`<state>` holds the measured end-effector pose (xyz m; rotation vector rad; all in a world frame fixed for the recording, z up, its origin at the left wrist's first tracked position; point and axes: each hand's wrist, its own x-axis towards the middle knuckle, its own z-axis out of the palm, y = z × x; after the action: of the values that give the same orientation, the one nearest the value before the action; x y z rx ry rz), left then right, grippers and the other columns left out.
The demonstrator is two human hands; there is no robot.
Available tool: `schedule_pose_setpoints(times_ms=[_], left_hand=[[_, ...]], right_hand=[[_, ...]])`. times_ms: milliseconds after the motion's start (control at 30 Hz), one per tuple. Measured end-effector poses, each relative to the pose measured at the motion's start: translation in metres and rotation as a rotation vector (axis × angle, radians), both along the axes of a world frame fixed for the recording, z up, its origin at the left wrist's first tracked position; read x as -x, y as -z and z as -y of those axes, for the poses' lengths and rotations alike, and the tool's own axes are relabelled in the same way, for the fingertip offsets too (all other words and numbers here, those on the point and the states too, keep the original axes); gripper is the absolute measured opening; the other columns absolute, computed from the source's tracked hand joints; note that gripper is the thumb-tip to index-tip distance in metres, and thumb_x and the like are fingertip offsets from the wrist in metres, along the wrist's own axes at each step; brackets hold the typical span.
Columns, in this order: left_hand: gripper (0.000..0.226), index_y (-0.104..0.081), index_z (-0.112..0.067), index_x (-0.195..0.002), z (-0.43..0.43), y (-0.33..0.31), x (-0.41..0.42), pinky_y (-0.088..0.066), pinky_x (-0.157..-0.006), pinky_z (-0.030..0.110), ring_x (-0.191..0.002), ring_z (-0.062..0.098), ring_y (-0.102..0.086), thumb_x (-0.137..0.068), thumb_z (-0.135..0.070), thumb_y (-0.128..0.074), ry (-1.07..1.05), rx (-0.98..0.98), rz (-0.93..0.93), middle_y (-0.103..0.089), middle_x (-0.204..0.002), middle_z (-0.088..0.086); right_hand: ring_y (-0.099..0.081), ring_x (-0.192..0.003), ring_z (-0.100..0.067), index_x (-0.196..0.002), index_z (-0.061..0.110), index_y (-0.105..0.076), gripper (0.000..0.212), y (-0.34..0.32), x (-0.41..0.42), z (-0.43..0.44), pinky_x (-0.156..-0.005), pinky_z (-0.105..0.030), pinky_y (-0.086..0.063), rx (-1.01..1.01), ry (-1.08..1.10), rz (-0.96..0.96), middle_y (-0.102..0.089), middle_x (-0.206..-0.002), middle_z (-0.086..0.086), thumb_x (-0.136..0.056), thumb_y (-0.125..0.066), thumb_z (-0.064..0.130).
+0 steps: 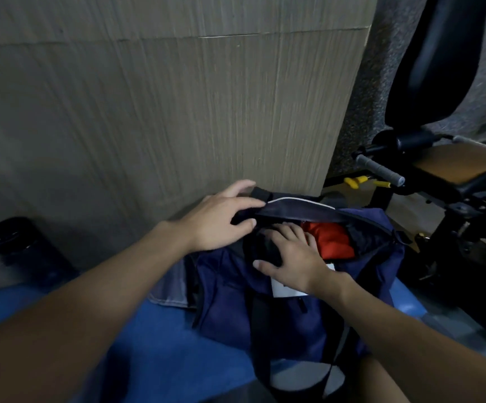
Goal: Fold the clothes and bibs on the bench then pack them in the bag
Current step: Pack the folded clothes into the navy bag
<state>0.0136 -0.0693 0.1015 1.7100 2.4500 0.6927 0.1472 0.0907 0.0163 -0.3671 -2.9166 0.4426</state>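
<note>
Blue padded bench [154, 338] carries the navy fabric duffel bag [230, 301], its long axis running left to right and its unzipped mouth facing up. The right hand [297, 257] curls around a black folded garment [268, 251] in the mouth, beside an orange-red garment [331, 239]. The left hand [218, 222] clasps the bag's far rim.

I have the bag [265, 301] on the bench [148, 344] before the wall [177, 112], left hand [221, 222] on its far rim, right hand [294, 257] over a cloth [268, 248] in its mouth, garment [331, 242] inside at right, bottle [23, 251] far left, gym machine [439, 170] right
</note>
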Motion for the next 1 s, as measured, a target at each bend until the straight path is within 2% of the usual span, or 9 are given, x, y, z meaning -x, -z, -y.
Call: schedule_pose_setpoints(times_ms=[100, 233, 333, 433, 500, 600, 767, 900, 1000], left_hand=[[0.047, -0.065, -0.025, -0.129, 0.057, 0.019, 0.0, -0.036, -0.115, 0.039, -0.134, 0.011, -0.045, -0.089, -0.044, -0.049, -0.158, -0.075, 0.11, -0.043, -0.145, -0.01], [0.046, -0.071, -0.013, -0.117, 0.151, 0.054, -0.002, -0.044, -0.104, 0.036, -0.117, 0.018, -0.059, -0.086, -0.04, -0.05, -0.368, -0.1, 0.205, -0.061, -0.121, -0.003], [0.033, -0.071, -0.008, -0.114, 0.216, 0.091, -0.004, -0.042, -0.102, 0.029, -0.114, 0.022, -0.06, -0.088, -0.026, -0.061, -0.593, -0.136, 0.22, -0.063, -0.117, 0.004], [0.033, -0.065, -0.009, -0.123, 0.266, 0.131, -0.002, -0.043, -0.103, 0.037, -0.118, 0.029, -0.056, -0.091, -0.016, -0.068, -0.827, -0.09, 0.253, -0.053, -0.126, 0.009], [0.042, -0.058, -0.01, -0.131, 0.286, 0.146, -0.004, -0.043, -0.1, 0.034, -0.119, 0.028, -0.053, -0.092, -0.02, -0.066, -0.946, -0.072, 0.354, -0.045, -0.136, 0.012], [0.056, -0.043, -0.012, -0.141, 0.3, 0.156, -0.01, -0.041, -0.081, 0.027, -0.102, 0.018, -0.052, -0.093, -0.031, -0.065, -1.012, -0.075, 0.545, -0.05, -0.132, 0.009], [0.071, -0.034, -0.016, -0.144, 0.297, 0.169, -0.015, -0.043, -0.06, 0.022, -0.077, 0.015, -0.058, -0.086, -0.027, -0.074, -0.977, -0.215, 0.632, -0.06, -0.09, 0.002], [0.077, -0.032, -0.041, -0.141, 0.289, 0.155, -0.023, -0.052, -0.069, 0.02, -0.089, 0.012, -0.064, -0.083, -0.02, -0.079, -0.9, -0.393, 0.715, -0.06, -0.098, 0.004], [0.075, -0.035, -0.049, -0.137, 0.274, 0.132, -0.031, -0.056, -0.075, 0.026, -0.096, 0.015, -0.064, -0.085, -0.013, -0.076, -0.857, -0.544, 0.8, -0.058, -0.11, 0.003]], right_hand=[[-0.037, -0.125, -0.021, -0.133, 0.028, -0.05, 0.072, -0.002, -0.006, 0.039, -0.1, -0.041, -0.031, -0.04, -0.057, -0.155, -0.047, -0.131, 0.007, -0.075, -0.031, 0.066], [-0.054, -0.096, -0.023, -0.117, 0.016, -0.063, 0.044, 0.018, 0.009, 0.112, -0.086, -0.041, -0.047, 0.217, -0.236, -0.272, -0.062, -0.099, 0.002, -0.086, -0.047, 0.041], [-0.061, -0.087, -0.019, -0.121, 0.014, -0.06, 0.034, 0.031, 0.021, 0.179, -0.083, -0.037, -0.051, 0.535, -0.284, -0.088, -0.064, -0.092, 0.003, -0.093, -0.058, 0.032], [-0.06, -0.084, -0.017, -0.127, 0.008, -0.054, 0.043, 0.049, 0.036, 0.238, -0.08, -0.03, -0.048, 0.686, -0.241, 0.13, -0.061, -0.087, 0.001, -0.094, -0.062, 0.035], [-0.06, -0.082, -0.019, -0.124, 0.007, -0.052, 0.05, 0.059, 0.042, 0.264, -0.071, -0.03, -0.046, 0.746, -0.223, 0.242, -0.058, -0.084, -0.001, -0.091, -0.064, 0.042], [-0.051, -0.065, -0.01, -0.105, 0.013, -0.053, 0.04, 0.072, 0.048, 0.29, -0.054, -0.019, -0.036, 0.763, -0.231, 0.286, -0.052, -0.074, 0.006, -0.087, -0.069, 0.045], [-0.061, -0.089, -0.009, -0.12, 0.014, -0.053, 0.05, 0.085, 0.057, 0.307, -0.058, -0.011, -0.043, 0.853, -0.187, 0.209, -0.064, -0.104, 0.004, -0.081, -0.077, 0.035], [-0.06, -0.087, 0.0, -0.123, 0.014, -0.049, 0.051, 0.081, 0.052, 0.306, -0.064, -0.012, -0.049, 0.979, -0.148, 0.156, -0.061, -0.106, 0.002, -0.081, -0.077, 0.012], [-0.061, -0.096, 0.0, -0.131, 0.023, -0.044, 0.056, 0.065, 0.047, 0.295, -0.071, -0.016, -0.052, 1.106, -0.137, 0.082, -0.06, -0.118, 0.001, -0.085, -0.074, 0.011]])
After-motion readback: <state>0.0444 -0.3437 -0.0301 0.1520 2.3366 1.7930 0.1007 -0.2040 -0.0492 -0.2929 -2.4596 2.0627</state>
